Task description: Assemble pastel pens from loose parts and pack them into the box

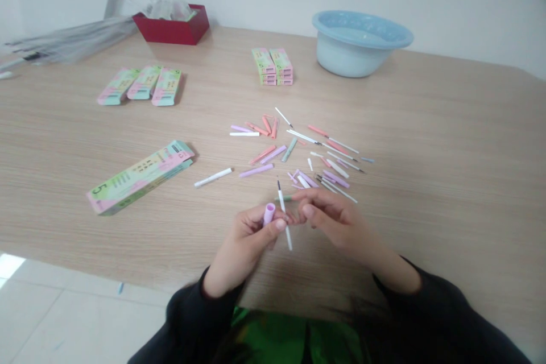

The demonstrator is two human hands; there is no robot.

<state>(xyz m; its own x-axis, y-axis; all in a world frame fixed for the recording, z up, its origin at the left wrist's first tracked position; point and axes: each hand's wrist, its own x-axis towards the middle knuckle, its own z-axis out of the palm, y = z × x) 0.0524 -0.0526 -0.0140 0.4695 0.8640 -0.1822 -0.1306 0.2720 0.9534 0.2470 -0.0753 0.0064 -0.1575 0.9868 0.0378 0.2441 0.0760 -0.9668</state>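
Above the table's near side, my left hand (pixel 256 230) is closed around a purple pen barrel (pixel 269 214), whose open end points up. A slim white pen refill (pixel 287 233) with a dark tip slants between the same thumb and fingers. My right hand (pixel 330 216) is right beside it, fingers curled in and fingertips close to the refill; what they pinch, if anything, is hidden. A green pen part (pixel 283 199) shows by the right fingertips. Just beyond lie several refills (pixel 341 144), purple barrels (pixel 256 170), coral pen parts (pixel 262 154) and small white pieces (pixel 310 164).
An opened long carton (pixel 140 177) lies at left, near a white pen tube (pixel 213 177). Farther back are three flat cartons (pixel 145 83), stacked small boxes (pixel 273 66), a red box (pixel 170 31) with plastic bags, clear bags (pixel 81 37) and a blue basin (pixel 356 51).
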